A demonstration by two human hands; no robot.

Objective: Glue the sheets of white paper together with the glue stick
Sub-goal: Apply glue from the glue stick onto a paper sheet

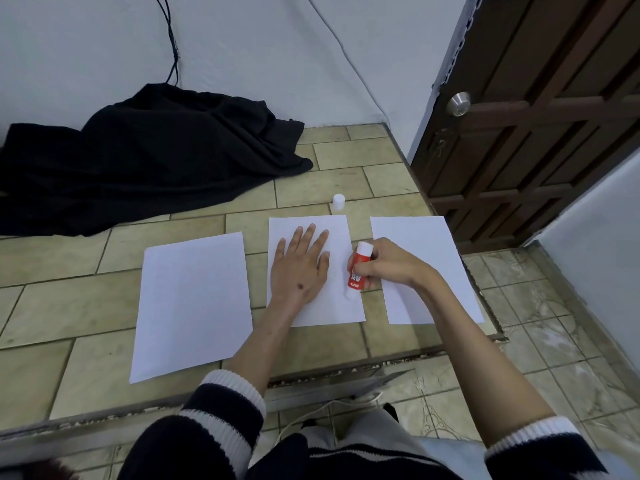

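Three white sheets lie side by side on the tiled counter: a left sheet (194, 303), a middle sheet (341, 308) and a right sheet (419, 237). My left hand (301, 266) presses flat on the middle sheet with its fingers spread. My right hand (388, 263) grips the red and white glue stick (358, 270), tip down, touching the middle sheet near its right edge. The stick's white cap (338, 201) stands just beyond the middle sheet.
A black cloth (145, 157) is heaped at the back left of the counter against the wall. The counter's right edge (491, 306) drops to a tiled floor, with a dark wooden door (540, 116) beyond. Cables hang on the wall.
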